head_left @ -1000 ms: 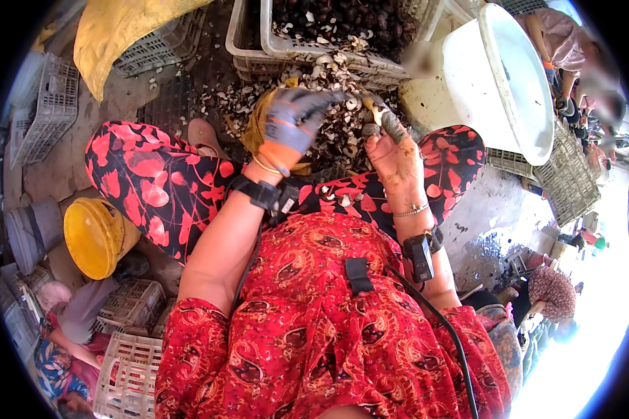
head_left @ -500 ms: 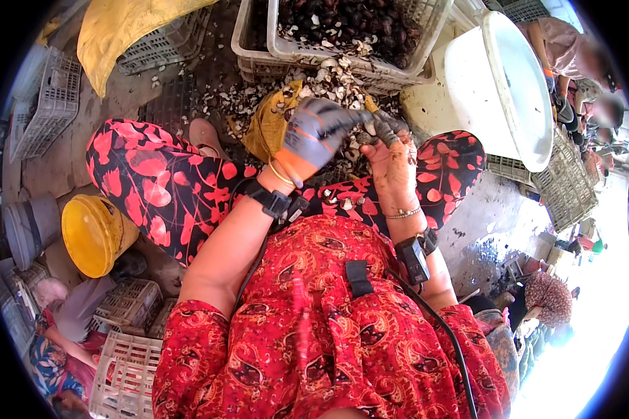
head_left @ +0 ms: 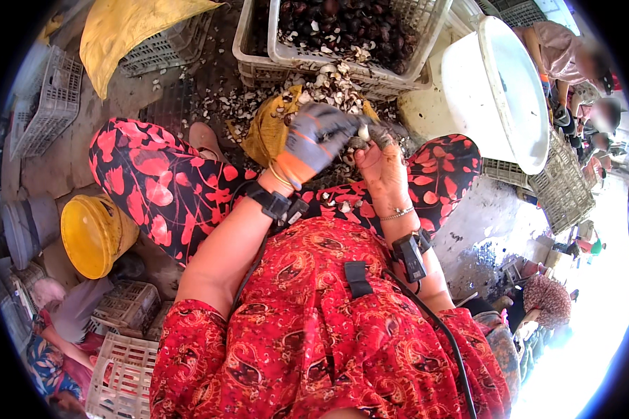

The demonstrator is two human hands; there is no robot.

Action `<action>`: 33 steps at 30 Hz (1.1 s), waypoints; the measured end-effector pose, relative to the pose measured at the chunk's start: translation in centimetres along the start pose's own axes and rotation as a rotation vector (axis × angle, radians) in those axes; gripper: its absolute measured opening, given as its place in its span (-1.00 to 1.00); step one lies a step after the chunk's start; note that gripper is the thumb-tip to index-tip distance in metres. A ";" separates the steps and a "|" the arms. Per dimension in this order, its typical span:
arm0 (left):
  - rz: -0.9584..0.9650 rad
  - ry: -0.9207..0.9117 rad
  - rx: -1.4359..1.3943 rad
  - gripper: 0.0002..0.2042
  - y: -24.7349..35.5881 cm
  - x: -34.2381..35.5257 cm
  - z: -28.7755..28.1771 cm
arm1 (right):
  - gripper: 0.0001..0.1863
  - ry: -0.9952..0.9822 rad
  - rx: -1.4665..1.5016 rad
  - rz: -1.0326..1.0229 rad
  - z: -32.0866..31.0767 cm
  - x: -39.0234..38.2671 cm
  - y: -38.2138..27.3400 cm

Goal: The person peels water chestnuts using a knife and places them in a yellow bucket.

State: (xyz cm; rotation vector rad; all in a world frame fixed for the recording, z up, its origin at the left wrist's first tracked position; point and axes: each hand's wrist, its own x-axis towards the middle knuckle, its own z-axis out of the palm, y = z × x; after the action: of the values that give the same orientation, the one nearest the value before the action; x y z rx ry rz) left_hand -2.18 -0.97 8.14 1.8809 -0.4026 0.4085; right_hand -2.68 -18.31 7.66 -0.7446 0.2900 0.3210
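Note:
My left hand [head_left: 316, 143], in a grey and orange glove, has its fingers curled, with what they grip hidden. Its tips meet my right hand [head_left: 381, 160], whose covered fingertips hold a small pale piece [head_left: 363, 132]. Both hands are over a heap of brown-and-white peel scraps [head_left: 332, 80] and a crumpled yellow cloth or sack [head_left: 262, 129] between my patterned knees. Beyond them, stacked crates [head_left: 412, 70] hold dark brown round pieces [head_left: 339, 31].
A white tub [head_left: 468, 101] stands right, a yellow bucket [head_left: 91, 234] and grey crate [head_left: 45, 105] left. A yellow sheet [head_left: 133, 24] covers a crate at upper left. Other people work at upper right [head_left: 552, 49], lower right [head_left: 545, 300] and lower left [head_left: 56, 356].
Both hands have shifted down, my right also leftward, bringing them closer together. The pale piece now sits lower, between the fingertips. The head view has shifted slightly.

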 end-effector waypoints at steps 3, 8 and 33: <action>-0.090 0.026 -0.020 -0.76 -2.4 -0.9 0.5 | -0.74 -0.061 -0.117 -0.138 1.3 -0.8 -0.1; 0.007 0.011 -0.012 -0.76 -0.4 0.1 -0.1 | -0.74 0.017 0.202 0.039 1.9 -0.1 0.1; 0.025 -0.032 0.043 -0.79 -0.2 0.4 -0.1 | -0.74 0.019 0.093 -0.007 -0.3 0.5 0.8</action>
State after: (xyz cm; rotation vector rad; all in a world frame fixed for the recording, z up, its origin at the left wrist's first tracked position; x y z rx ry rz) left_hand -1.70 -0.82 8.17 1.9281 -0.4422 0.4066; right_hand -2.56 -17.81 6.77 -0.6572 0.3178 0.2920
